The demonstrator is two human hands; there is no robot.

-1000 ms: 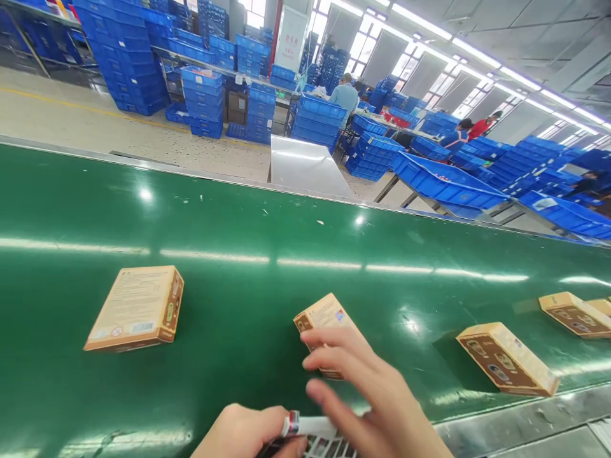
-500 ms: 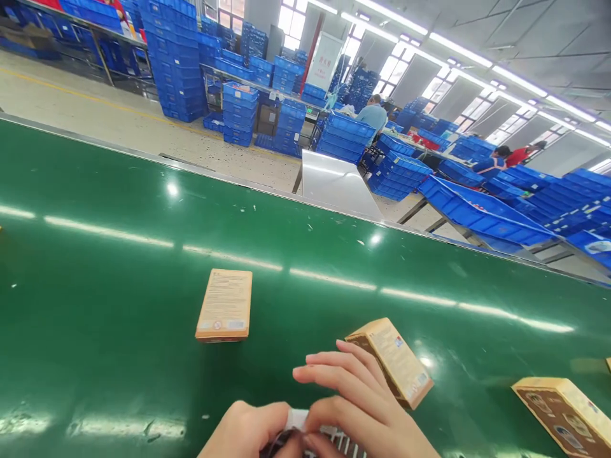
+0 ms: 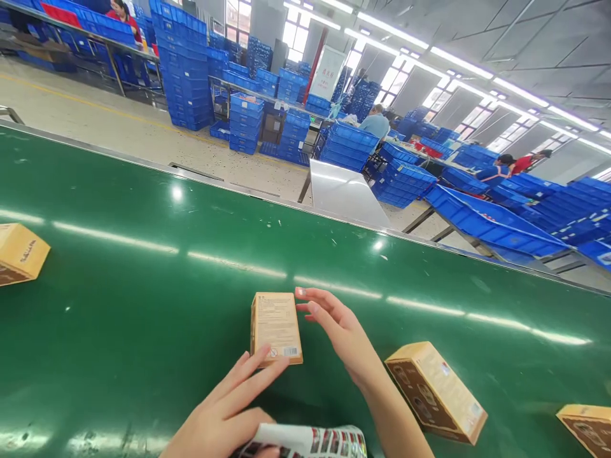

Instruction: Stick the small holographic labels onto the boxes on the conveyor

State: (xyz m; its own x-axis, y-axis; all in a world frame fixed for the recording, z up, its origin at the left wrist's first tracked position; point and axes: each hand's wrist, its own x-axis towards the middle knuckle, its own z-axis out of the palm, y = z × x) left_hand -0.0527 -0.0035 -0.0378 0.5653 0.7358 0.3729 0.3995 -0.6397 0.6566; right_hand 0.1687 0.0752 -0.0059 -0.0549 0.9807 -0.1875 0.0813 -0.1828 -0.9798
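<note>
Pinched low in the left hand (image 3: 224, 413), between thumb and palm, lies a printed sheet of small stickers (image 3: 305, 441) at the bottom edge of the view; the fingers of that same hand extend forward, their tips touching the near end of a flat tan cardboard box (image 3: 275, 326). Right hand (image 3: 341, 331) is spread and holds nothing, its fingertips just beside the far right corner of this box; whether they touch it cannot be told. The box lies flat, printed text face up, lengthwise away from the viewer, on a glossy green conveyor belt (image 3: 143, 305). To the right, near the right forearm, rests a second tan box with a brown printed side (image 3: 435, 391), turned at an angle; a third similar box (image 3: 587, 427) is cut by the lower right edge. Well apart at the left edge sits another tan box (image 3: 19, 253). Beyond the belt's metal rim stands a bare silver metal table top (image 3: 346, 194). Farther off rise stacks of blue plastic crates (image 3: 186, 70), among which several people are at work at benches.
</note>
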